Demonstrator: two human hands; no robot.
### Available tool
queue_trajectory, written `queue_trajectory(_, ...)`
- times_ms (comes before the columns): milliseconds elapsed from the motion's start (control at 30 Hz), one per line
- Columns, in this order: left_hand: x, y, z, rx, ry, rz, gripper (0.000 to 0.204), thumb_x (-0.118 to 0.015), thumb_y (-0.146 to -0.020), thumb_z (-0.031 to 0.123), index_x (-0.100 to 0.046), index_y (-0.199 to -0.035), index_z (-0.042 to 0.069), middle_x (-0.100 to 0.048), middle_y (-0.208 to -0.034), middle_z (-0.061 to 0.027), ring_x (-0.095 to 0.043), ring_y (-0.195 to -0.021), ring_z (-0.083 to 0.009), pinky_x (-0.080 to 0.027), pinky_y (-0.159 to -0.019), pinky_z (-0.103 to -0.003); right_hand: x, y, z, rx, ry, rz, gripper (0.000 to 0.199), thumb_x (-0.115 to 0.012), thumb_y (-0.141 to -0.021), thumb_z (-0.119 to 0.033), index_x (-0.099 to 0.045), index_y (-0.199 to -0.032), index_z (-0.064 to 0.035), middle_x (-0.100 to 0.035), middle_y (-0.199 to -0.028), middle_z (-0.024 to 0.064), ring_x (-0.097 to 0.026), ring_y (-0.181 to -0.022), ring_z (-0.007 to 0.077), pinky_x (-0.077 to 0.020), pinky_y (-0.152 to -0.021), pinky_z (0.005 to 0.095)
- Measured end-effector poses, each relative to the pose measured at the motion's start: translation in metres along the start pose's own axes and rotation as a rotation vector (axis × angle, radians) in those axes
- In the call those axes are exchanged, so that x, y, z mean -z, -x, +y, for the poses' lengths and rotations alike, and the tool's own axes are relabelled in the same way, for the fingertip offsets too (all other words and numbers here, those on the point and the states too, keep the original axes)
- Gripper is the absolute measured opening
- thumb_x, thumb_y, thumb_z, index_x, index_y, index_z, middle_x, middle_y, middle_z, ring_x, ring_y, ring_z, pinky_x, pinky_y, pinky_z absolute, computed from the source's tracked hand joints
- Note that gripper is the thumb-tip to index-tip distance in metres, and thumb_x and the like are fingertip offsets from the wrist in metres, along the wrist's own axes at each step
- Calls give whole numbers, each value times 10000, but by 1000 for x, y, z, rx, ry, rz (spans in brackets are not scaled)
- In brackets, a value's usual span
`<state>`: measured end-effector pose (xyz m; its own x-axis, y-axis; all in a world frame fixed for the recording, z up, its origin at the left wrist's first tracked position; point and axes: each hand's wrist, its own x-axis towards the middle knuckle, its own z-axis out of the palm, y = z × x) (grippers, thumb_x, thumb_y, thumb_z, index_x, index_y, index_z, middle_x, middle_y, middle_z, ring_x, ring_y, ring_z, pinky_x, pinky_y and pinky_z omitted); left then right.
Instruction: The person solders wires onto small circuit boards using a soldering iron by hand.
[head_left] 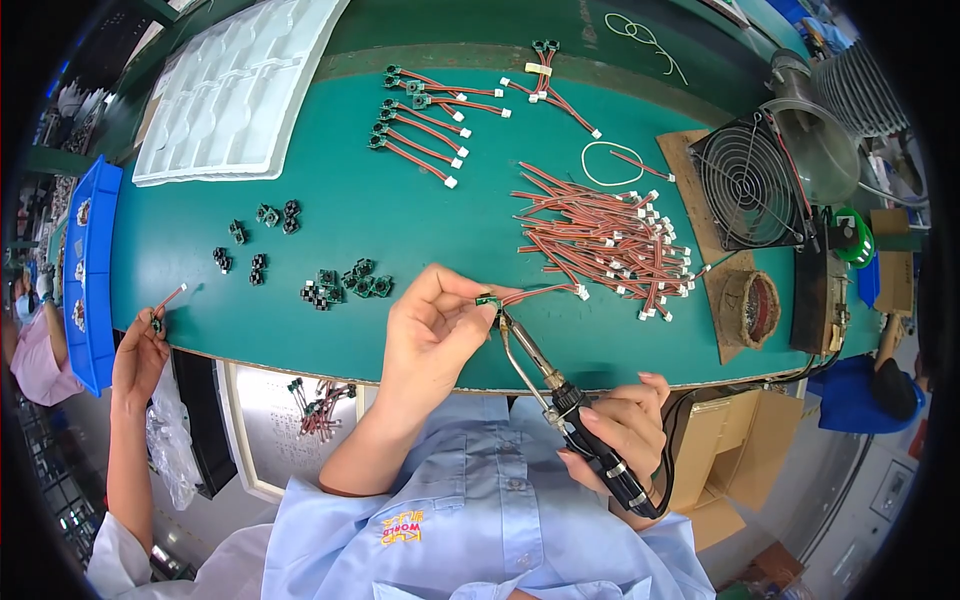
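Note:
Near the front edge of the green table, my left hand (432, 325) pinches a small green circuit board (487, 300). A red-and-black wire lead (540, 293) runs right from the board and ends in a white plug. My right hand (628, 432) is wrapped around the black handle of a soldering iron (598, 450), which has a thin metal tube along its side. The iron's tip meets the board at my left fingertips; whether it touches a joint is too small to tell. Beyond my hands lies a heap of loose wire leads (600, 235) with white plugs.
Small boards (368, 280) lie in clusters at left; wired boards (415, 160) form a row behind. A white plastic tray (235, 95) and blue bin (98, 330) stand left. At right are a fan (745, 185) and a round holder (760, 308). A co-worker's hand (140, 360) holds a wired board.

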<state>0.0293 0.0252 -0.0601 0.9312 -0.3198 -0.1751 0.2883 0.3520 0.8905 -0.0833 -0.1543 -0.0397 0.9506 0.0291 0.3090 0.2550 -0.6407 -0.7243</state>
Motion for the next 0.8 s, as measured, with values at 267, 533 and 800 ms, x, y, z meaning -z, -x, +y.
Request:
queue_trajectory(267,1,0,-1,-2,-19,15,154,-507,-785,-87,-476,-897,15,-627,-960,-175,-557,-727,-113,-446,-644,-189,3,2,-1,-27,34,40,320,-737,-612,-223,-670,-920,-166,-611,-746,-47,-494,-742,139,-262,-928,402)
queue_trajectory(533,1,-1,-3,-22,-16,14,148,-508,-786,-79,-480,-892,21,-629,-955,-182,-546,-700,-111,-438,-610,-184,5,26,14,-10,87,299,419,-667,-703,-175,-552,-1105,-146,-573,-968,52,-487,-865,167,-284,-924,418)
queue_trajectory(800,0,3,14,154,228,-11,119,-515,-762,-26,-476,-858,32,-619,-850,-242,-597,-706,-222,-444,-579,-230,5,42,42,-624,298,750,431,-519,-802,-59,-401,-1216,-34,-442,-1166,156,-447,-1019,275,-353,-896,372)
